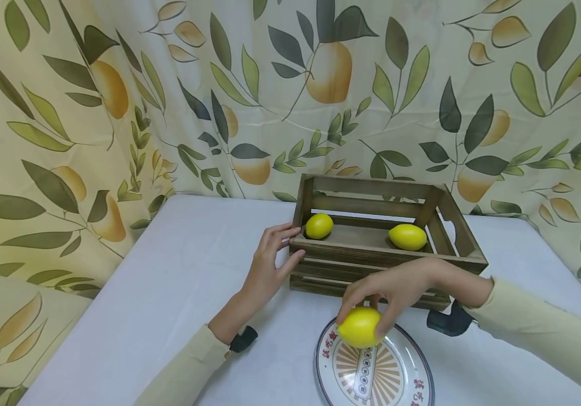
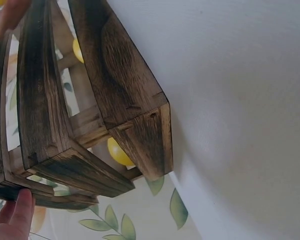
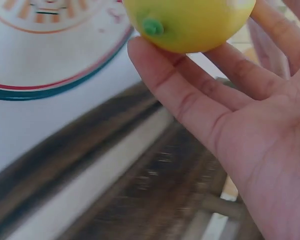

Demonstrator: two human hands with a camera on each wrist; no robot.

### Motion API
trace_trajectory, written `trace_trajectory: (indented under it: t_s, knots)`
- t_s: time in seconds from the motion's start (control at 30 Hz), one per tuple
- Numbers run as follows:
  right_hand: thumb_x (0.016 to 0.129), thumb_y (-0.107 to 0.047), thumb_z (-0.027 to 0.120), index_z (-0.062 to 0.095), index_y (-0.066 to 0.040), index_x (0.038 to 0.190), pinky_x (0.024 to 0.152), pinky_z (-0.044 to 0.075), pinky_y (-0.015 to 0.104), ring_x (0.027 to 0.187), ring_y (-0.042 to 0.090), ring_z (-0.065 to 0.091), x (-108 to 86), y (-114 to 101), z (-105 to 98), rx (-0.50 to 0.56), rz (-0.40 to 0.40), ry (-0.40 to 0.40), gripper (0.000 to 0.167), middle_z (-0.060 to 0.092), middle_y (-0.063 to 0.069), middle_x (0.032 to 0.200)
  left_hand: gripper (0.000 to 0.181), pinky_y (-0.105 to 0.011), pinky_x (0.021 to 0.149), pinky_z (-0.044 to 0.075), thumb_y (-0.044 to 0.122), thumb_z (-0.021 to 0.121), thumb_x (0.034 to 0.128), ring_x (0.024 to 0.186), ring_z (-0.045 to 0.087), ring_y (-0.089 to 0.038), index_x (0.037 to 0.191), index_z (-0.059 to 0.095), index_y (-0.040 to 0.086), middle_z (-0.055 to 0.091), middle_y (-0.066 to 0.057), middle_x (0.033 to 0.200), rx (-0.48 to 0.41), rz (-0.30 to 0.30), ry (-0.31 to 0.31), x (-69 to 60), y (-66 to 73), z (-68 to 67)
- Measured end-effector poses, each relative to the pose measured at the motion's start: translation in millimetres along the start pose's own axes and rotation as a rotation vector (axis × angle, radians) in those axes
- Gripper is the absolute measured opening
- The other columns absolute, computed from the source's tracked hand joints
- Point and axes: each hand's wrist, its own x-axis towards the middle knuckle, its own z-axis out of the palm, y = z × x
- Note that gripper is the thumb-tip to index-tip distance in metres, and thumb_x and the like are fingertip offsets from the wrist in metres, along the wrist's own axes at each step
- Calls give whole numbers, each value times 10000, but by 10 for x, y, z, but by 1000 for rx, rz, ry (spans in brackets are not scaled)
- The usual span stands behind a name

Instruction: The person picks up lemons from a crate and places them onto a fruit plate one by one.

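My right hand (image 1: pixel 397 285) pinches a yellow lemon (image 1: pixel 359 327) between thumb and fingertips, above the far part of a round patterned plate (image 1: pixel 372 375). The right wrist view shows the same lemon (image 3: pixel 190 22) with a green stem end against the fingers. My left hand (image 1: pixel 267 262) holds the near left corner of a brown slatted wooden crate (image 1: pixel 366 256), its fingers on the top rail and its thumb on the front side. Inside the crate lie two more lemons, a left lemon (image 1: pixel 319 226) and a right lemon (image 1: pixel 408 237).
Under everything lies a white-covered table (image 1: pixel 179 270). A curtain with printed fruit and leaves (image 1: pixel 290 101) hangs behind the table and along its left side. The crate stands beyond the plate, towards the curtain. A dark band (image 1: pixel 243 339) sits on the left wrist.
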Motion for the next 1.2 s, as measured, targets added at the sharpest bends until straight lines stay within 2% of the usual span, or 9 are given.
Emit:
trace_trajectory:
  t_s: [0.2, 0.43, 0.6, 0.93, 1.2]
  knots:
    - [906, -234, 705, 543, -213, 1366, 956, 502, 265, 1183, 74, 450, -4, 115, 155, 33, 118, 10, 488, 517, -34, 1352, 420, -312, 1009, 508, 49, 694, 899, 1257, 494, -295, 1291, 551, 0, 448, -162, 1365, -10, -7, -3, -43, -18, 33]
    - [889, -200, 722, 573, -231, 1334, 935, 486, 247, 1168, 58, 449, 47, 208, 282, 35, 164, 20, 470, 521, -68, 1335, 417, -312, 1008, 508, 51, 693, 900, 1262, 493, -284, 1294, 555, 31, 449, -153, 1370, -2, -15, 4, -74, -21, 47]
    - [878, -194, 732, 572, -226, 1341, 933, 484, 249, 1159, 59, 455, 65, 250, 301, 11, 165, 53, 491, 522, -63, 1336, 412, -313, 1008, 509, 55, 689, 905, 1263, 491, -290, 1293, 553, 31, 450, -154, 1366, 1, -4, 8, -75, -28, 42]
    - [858, -202, 753, 597, -177, 1324, 946, 511, 274, 1199, 105, 478, 87, 295, 287, 3, 91, 160, 491, 542, -28, 1341, 408, -311, 1006, 510, 58, 689, 907, 1256, 496, -285, 1289, 553, 21, 452, -158, 1363, 13, 12, 10, -53, -38, 27]
    - [850, -234, 751, 580, -138, 1337, 939, 515, 277, 1170, 93, 500, 78, 272, 228, 43, 117, 161, 525, 544, -13, 1336, 402, -290, 1014, 501, 64, 678, 916, 1259, 492, -279, 1293, 550, 7, 451, -157, 1362, 20, 26, 6, -7, -46, 10]
